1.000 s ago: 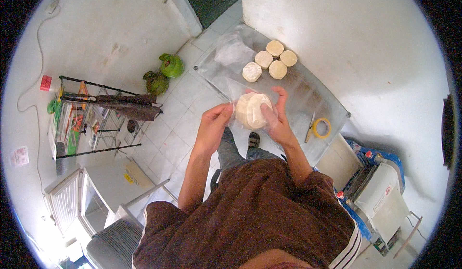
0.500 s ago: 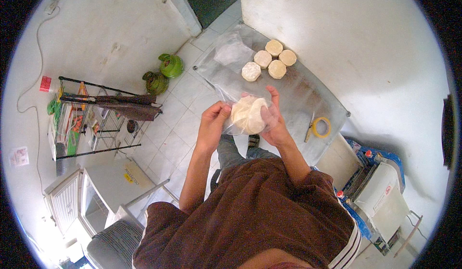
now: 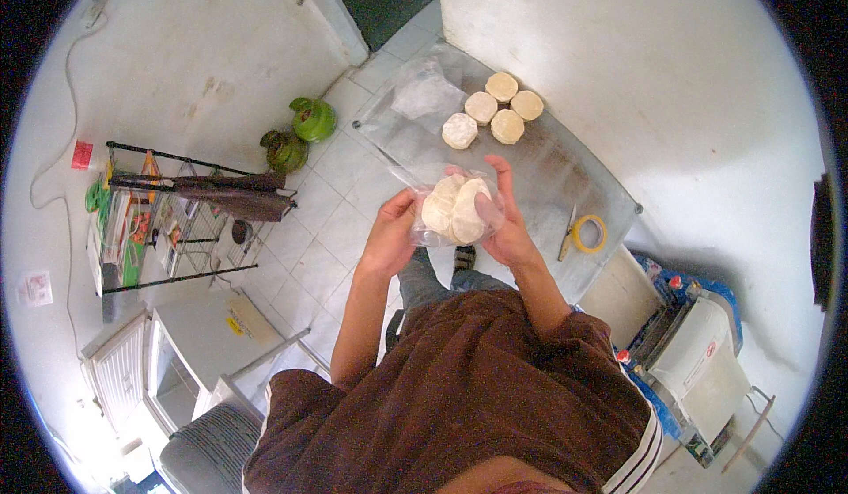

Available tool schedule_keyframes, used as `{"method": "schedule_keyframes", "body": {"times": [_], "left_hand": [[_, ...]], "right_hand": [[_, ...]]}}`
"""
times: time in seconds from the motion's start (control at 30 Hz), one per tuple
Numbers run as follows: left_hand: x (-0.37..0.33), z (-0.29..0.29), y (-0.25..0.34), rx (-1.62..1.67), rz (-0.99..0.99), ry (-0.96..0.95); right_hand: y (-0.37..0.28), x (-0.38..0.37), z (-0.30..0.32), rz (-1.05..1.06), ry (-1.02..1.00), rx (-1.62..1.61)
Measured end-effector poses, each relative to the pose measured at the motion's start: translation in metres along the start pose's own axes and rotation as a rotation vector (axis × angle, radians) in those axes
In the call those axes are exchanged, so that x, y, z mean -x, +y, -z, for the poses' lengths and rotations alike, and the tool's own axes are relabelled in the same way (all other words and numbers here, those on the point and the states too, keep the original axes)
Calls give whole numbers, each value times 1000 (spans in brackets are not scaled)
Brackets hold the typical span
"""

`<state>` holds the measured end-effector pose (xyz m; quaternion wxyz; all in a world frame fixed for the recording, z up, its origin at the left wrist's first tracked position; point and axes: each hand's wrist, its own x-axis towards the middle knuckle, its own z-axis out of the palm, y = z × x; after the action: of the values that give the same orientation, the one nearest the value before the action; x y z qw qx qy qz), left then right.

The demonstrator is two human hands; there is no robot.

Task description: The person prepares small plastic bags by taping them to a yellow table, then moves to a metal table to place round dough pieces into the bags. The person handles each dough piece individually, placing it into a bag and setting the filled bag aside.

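A clear plastic bag (image 3: 427, 238) with pale round dough discs (image 3: 453, 209) in it is held up between my hands, over the near edge of the table. My left hand (image 3: 391, 233) pinches the bag's left side with closed fingers. On the other side my right hand (image 3: 505, 229) grips the bag, its thumb pressed over the discs and a finger stretched upward. The discs lie fanned and overlapping inside. Farther off on the metal table (image 3: 548, 171) stand several round stacks of similar dough discs (image 3: 507, 126).
Loose clear plastic bags (image 3: 427, 95) lie at the table's far left. A knife (image 3: 567, 233) and a yellow tape roll (image 3: 589, 233) are at its right. A white machine (image 3: 707, 361) stands at lower right. Left are a wire rack (image 3: 190, 220) and green gas cylinders (image 3: 313, 120).
The discs in the bag have shifted and spread apart, now showing as two overlapping groups. My left hand has moved slightly; the stacks on the table stay put.
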<state>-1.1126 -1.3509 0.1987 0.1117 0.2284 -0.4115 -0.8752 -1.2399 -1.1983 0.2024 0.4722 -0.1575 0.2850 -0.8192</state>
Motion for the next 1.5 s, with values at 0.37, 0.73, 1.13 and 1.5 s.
{"method": "schedule_keyframes", "body": {"times": [0.37, 0.73, 1.13, 1.5], "left_hand": [[-1, -16, 9, -1084, -284, 388], [12, -21, 19, -592, -162, 177], [8, -36, -1, -356, -36, 44], [5, -20, -50, 85, 147, 224]], "right_hand": [[-1, -3, 2, 92, -65, 122], [-1, -11, 10, 199, -23, 452], [-3, -8, -3, 154, -18, 774], [-27, 3, -5, -195, 71, 1149]]}}
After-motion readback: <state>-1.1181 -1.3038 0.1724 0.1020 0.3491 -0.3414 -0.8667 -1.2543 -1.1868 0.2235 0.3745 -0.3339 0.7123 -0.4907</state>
